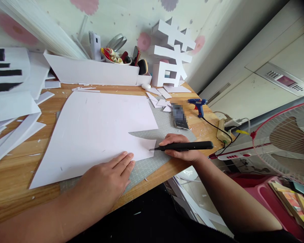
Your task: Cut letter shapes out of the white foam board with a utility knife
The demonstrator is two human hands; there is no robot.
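Note:
A large white sheet of board (96, 128) lies on a grey gridded cutting mat (142, 168), with a wedge-shaped notch in its right side. My left hand (111, 175) rests flat on the sheet's lower edge, fingers stretched out. In my right hand (178, 146) is a black utility knife (192, 145), gripped with its blade pointing left. The blade tip touches or hovers just over the strip of board below the notch; I cannot tell which.
Behind the mat stand a white letter-shaped construction (172, 50) and a long white box (96, 71). A phone (179, 116) and a blue glue gun (198, 106) with a cord lie right. White offcuts (17, 138) pile up left. A fan (286, 141) stands beyond the table's right edge.

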